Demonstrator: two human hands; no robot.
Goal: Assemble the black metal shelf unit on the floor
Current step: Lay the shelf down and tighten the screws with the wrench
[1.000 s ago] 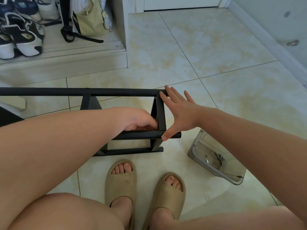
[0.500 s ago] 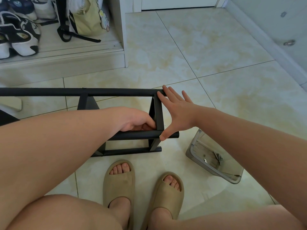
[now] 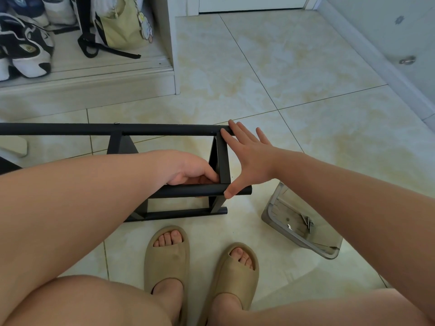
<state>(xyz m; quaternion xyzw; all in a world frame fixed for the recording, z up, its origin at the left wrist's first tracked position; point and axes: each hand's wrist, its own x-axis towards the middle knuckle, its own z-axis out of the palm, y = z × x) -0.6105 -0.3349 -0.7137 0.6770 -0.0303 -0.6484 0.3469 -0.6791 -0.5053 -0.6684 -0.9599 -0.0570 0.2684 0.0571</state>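
The black shelf frame [image 3: 164, 129] is lying on the tiled floor [image 3: 294, 67], its long axis running left to right and its left part passing out of view. The left hand [image 3: 188, 169] is reaching inside the frame. Its fingers are curling in against the near rail [image 3: 195, 190] and its thumb is pushing toward the end bracket [image 3: 222, 158]; whether they are also pinching a fastener is hidden.

Just right of that bracket, the right hand [image 3: 249, 161] is bracing the frame's end from outside. Its fingers are lying straight and spread, the fingertips touching the far rail's tip and the thumb pressing the near rail's end.

Further right, the clear plastic tray [image 3: 277, 222] is sitting apart from the frame and holding loose screws [image 3: 307, 221], nearer the right hand. Bare floor is lying open beyond and to the right.
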